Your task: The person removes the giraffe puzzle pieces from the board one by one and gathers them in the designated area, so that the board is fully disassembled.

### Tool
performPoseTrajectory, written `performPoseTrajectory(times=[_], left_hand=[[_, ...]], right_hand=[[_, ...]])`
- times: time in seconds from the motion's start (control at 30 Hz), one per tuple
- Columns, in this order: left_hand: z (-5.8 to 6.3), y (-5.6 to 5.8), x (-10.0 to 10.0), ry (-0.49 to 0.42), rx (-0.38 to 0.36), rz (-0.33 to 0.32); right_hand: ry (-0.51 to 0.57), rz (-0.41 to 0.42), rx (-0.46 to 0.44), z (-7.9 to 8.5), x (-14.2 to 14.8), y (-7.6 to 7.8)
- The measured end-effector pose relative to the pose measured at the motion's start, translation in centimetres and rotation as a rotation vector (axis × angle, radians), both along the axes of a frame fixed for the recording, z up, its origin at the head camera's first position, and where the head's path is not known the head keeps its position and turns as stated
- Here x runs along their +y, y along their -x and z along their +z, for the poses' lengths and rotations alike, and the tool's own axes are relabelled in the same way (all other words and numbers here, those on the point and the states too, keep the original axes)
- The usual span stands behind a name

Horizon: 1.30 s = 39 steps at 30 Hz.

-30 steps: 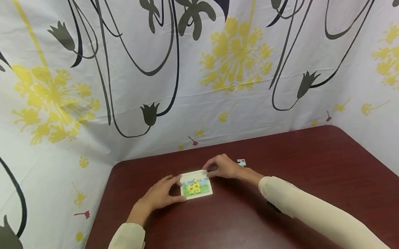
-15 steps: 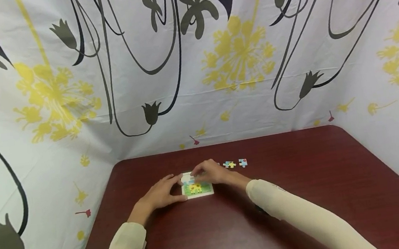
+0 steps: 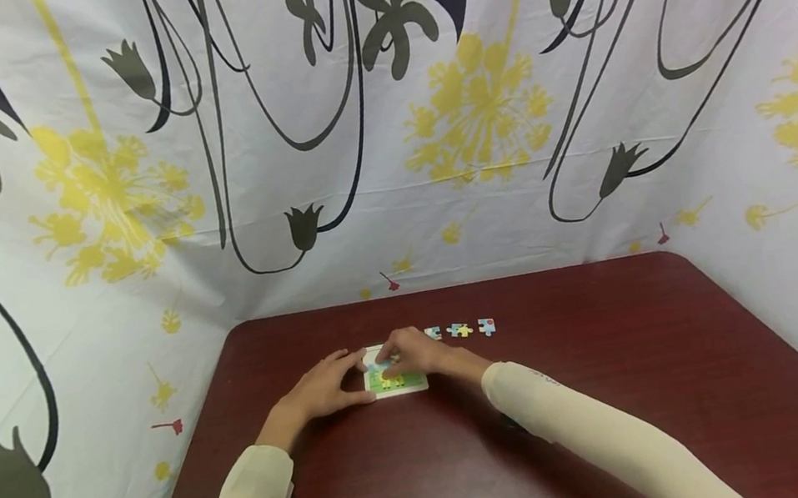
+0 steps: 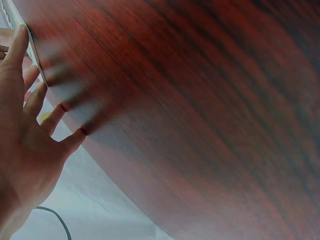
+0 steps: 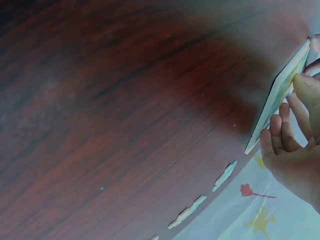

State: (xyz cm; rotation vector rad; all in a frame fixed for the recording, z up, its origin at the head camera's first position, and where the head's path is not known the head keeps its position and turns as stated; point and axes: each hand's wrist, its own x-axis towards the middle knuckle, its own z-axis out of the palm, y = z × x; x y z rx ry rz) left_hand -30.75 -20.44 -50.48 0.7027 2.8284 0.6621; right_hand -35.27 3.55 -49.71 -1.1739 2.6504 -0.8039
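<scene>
A small puzzle board with a pale frame and a green-and-yellow picture lies near the far edge of the table. My left hand is at its left side, thumb and fingers spread along the frame. In the left wrist view the left fingers reach out fairly straight, most tips down at the tabletop. Over the picture is my right hand, thumb and index finger bent down onto it. In the right wrist view the right thumb meets the picture's surface. I cannot tell whether a puzzle piece is between these fingers.
Right of the board lie three loose jigsaw pieces in a row: a blue-and-white one, a blue-and-yellow one and a blue one with a red spot. Behind the dark red table hangs a flower-patterned cloth.
My right hand has moved left from the board's upper right corner onto the picture, uncovering loose pieces to the right. The left hand stays at the board's left side.
</scene>
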Motion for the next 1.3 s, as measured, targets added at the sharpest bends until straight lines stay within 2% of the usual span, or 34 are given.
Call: performPoseTrajectory(times=[0.13,0.37,0.9,1.1,1.3], left_hand=[[0.0,0.0,0.1,0.008,0.003,0.002],[0.0,0.0,0.1,0.005,0.004,0.004],[0.0,0.0,0.3,0.015,0.000,0.012],[-0.2,0.2,0.3,0.025,0.009,0.021],[-0.3,0.3,0.3,0.021,0.019,0.010]], right_hand=[[0.016,0.023,0.001,0.0,0.0,-0.1],[0.043,-0.018,-0.022,-0.1,-0.2,-0.4],[0.172,-0.035,0.023,-1.2,0.5,-0.5],[0.249,-0.043,-0.006,-0.9,0.9,-0.4],[0.234,-0.049,-0.034,-0.9,1.0,-0.5]])
